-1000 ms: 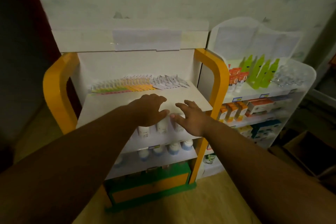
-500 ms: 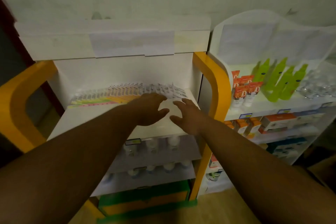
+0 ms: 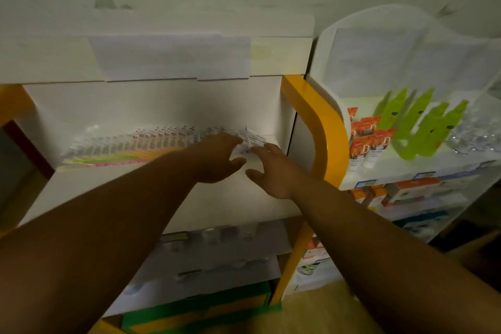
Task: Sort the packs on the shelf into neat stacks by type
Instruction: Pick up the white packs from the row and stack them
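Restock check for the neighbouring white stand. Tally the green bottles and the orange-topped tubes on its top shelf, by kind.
Green bottles: 5
Orange-topped tubes: 5
Total: 10
The frame is blurred and the items overlap, so both counts are best readings.

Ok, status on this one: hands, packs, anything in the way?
Left hand open, at the white packs. Right hand open beside it, holding nothing. Packs fanned in one row, back of top shelf, unstacked. Nothing blocking seen.
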`<action>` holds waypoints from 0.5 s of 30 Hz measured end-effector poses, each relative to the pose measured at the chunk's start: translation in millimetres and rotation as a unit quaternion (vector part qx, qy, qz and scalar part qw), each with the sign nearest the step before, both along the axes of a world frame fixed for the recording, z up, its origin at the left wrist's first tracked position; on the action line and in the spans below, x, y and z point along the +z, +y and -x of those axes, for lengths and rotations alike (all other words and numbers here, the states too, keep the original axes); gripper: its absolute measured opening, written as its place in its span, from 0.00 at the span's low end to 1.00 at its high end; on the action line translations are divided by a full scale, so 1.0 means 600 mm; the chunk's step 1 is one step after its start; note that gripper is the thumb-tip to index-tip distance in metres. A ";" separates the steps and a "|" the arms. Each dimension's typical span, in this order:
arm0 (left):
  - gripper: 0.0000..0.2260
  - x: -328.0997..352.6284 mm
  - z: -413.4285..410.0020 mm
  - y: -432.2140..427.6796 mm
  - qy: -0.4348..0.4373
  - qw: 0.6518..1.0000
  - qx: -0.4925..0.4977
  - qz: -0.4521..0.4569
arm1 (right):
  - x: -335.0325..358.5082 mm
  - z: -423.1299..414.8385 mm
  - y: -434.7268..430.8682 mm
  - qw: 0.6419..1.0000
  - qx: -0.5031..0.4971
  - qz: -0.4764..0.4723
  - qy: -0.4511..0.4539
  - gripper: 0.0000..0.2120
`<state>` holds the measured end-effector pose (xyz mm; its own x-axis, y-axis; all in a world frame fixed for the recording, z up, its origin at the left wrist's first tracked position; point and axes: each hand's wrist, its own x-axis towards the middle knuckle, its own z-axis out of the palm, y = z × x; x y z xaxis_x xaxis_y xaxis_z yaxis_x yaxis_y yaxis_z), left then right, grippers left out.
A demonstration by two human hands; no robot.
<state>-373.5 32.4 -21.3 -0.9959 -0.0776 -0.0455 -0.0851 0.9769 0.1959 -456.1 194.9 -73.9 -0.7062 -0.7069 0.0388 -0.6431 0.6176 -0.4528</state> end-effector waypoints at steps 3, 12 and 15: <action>0.25 -0.001 0.040 -0.031 0.013 1.000 -0.015 -0.008 | -0.002 0.027 -0.015 1.000 -0.027 -0.015 -0.003 0.32; 0.27 -0.041 0.162 -0.136 0.020 0.996 -0.078 -0.044 | -0.008 0.098 -0.095 0.991 -0.115 -0.027 -0.057 0.34; 0.25 -0.057 0.193 -0.161 0.043 0.995 -0.085 -0.014 | -0.014 0.113 -0.111 0.988 -0.135 -0.032 -0.062 0.33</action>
